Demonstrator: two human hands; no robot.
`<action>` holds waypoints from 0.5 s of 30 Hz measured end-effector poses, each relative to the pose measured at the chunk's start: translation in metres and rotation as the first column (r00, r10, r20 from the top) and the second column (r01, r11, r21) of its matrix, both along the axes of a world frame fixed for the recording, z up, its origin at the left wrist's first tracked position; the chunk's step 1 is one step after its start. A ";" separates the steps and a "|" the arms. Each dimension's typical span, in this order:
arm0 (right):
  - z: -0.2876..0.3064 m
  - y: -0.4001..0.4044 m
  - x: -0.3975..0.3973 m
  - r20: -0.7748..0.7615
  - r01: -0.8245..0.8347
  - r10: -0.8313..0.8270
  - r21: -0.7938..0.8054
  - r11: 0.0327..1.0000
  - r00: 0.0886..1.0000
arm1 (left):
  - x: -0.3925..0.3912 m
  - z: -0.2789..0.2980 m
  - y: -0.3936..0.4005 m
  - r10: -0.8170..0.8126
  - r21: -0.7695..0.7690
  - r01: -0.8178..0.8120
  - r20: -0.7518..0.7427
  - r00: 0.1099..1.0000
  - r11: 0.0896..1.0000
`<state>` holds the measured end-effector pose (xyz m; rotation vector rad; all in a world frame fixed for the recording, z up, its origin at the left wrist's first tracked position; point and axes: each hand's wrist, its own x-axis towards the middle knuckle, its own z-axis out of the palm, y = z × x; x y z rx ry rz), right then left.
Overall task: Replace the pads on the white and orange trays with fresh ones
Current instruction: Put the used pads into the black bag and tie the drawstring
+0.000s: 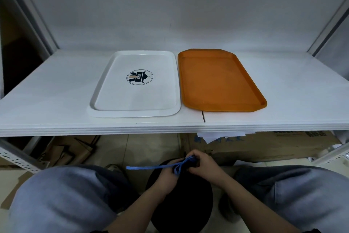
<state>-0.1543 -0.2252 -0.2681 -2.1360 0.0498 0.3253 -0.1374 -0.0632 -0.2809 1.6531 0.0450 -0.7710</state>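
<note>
Two trays sat side by side on the white shelf (pixel 56 100), well beyond the fingers and higher up: the white tray (pixel 135 85) with a round dark logo (pixel 139 77) in its middle, and the orange tray (pixel 219 81) just beside it on the right, edges almost touching. Both looked bare, with no pad lying in either as far as I could see.

Down low, both hands were busy over a black bag (pixel 181 195) sitting between the person's knees, which were in grey trousers (pixel 62 200). The left hand (pixel 166 178) had its fingers curled round a blue ribbon (pixel 151 167), and the right hand (pixel 204 163) was pinching the same ribbon at the bag's gathered top, fingers bent in tight. One loose end of the ribbon stuck out flat to the left of the fingers.

Past the fingers, under the shelf, there was flattened cardboard (pixel 71 149) on the tiled floor to the left, plus a big cardboard box (pixel 273 146) to the right with some white sheets (pixel 213 136) poking out just below the shelf edge. Perforated metal shelf legs (pixel 18 159) framed both sides.

Couldn't really tell what was in the bag, since it was just a dark blob. The knot itself was mostly hidden behind the fingers, and the box print was too blurry to read.
</note>
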 end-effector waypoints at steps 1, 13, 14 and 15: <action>0.000 0.001 0.001 0.012 0.000 0.000 -0.014 1.000 1.000 | 0.000 -0.003 0.003 -0.116 0.075 0.113 0.037 0.993 0.991; -0.024 0.015 0.002 -0.053 0.042 -0.053 -0.184 0.982 0.997 | -0.008 -0.020 0.009 0.000 0.112 0.025 -0.220 0.975 0.993; -0.027 0.016 0.002 -0.063 0.039 -0.051 -0.192 0.981 0.997 | -0.008 -0.020 0.010 0.003 0.147 0.032 -0.233 0.972 0.989; -0.031 0.017 0.001 -0.076 0.023 -0.039 -0.202 0.979 0.996 | -0.008 -0.021 0.013 -0.004 0.194 0.048 -0.220 0.975 0.980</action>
